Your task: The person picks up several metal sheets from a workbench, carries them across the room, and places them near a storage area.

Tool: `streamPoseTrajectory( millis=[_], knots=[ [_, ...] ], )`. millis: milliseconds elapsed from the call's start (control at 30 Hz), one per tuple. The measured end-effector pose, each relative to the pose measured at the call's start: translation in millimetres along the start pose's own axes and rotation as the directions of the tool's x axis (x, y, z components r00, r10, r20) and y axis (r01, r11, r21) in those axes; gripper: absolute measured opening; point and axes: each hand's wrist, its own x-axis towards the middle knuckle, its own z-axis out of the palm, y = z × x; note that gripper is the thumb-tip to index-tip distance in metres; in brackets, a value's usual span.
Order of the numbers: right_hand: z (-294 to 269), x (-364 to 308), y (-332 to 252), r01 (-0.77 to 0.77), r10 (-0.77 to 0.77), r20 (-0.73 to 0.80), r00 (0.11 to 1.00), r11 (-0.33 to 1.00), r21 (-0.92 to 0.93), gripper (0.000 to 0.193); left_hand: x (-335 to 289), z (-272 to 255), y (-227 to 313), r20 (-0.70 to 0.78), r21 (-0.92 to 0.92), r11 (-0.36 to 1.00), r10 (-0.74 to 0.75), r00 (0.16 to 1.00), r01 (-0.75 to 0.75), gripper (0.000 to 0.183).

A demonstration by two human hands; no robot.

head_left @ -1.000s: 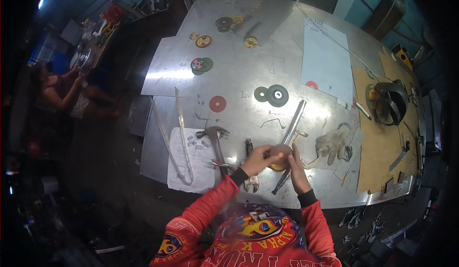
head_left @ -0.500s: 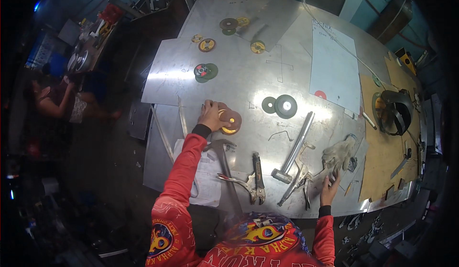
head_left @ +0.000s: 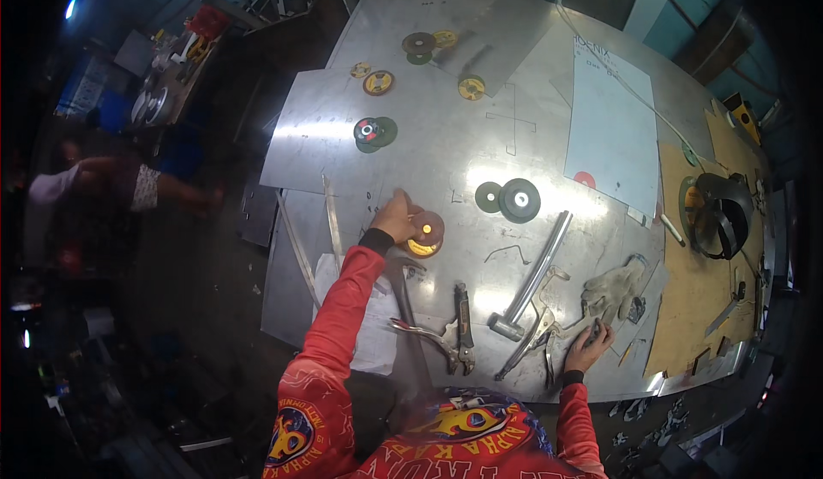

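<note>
My left hand (head_left: pixel 395 219) is at the left-middle of the metal table, its fingers bent and its thumb against the edge of a brown grinding disc (head_left: pixel 431 224). A disc with a yellow label (head_left: pixel 423 248) lies partly under that one. The hand hides the left side of this group. On the right, my right hand (head_left: pixel 588 350) rests at the table's near edge with curled fingers. Something dark shows between them, too small to make out. Just beyond it lies a pair of grey work gloves (head_left: pixel 614 290). Locking pliers (head_left: pixel 538 329) lie left of it.
A hammer (head_left: pixel 538 269), more locking pliers (head_left: pixel 464 329) and paper (head_left: pixel 375 342) lie nearby. Further off are green discs (head_left: pixel 519 200), a red-centred disc stack (head_left: pixel 369 130) and yellow discs (head_left: pixel 378 83). A welding helmet (head_left: pixel 718 213) stands right; a person (head_left: pixel 111 175) is far left.
My left hand has drawn its fingers in at the discs. My right hand has curled its fingers and turned slightly. The view has shifted a little, and the person at far left has changed posture.
</note>
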Motion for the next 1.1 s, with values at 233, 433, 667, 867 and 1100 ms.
streamPoseTrajectory(
  millis=[233, 433, 667, 867, 1100],
  knots=[
    [-4, 0, -6, -0.047, 0.047, -0.003, 0.999, 0.999, 0.024, 0.027, 64, -39, -12, 0.029, -0.352, 0.918, 0.205, 0.978, -0.182, 0.068],
    [-2, 2, -1, -0.068, 0.068, 0.000, 0.998, 0.997, 0.024, 0.028, 133, -115, -35, -0.345, -0.174, 0.972, 0.088, 0.935, -0.156, 0.072],
    [-1, 3, -6, -0.072, 0.072, 0.017, 0.997, 0.997, 0.006, 0.029, 177, -91, -36, -0.315, 0.093, 0.993, -0.040, 0.948, 0.073, 0.096],
    [0, 1, -4, -0.066, 0.066, -0.003, 0.998, 0.997, 0.030, 0.028, 133, -88, -3, -0.397, 0.455, 0.889, 0.148, 0.906, 0.054, 0.063],
    [-3, 3, -12, -0.082, 0.081, 0.041, 0.996, 0.997, 0.015, 0.028, 74, -72, 4, -0.428, 0.621, 0.773, 0.472, 0.771, -0.128, 0.073]
  ],
)
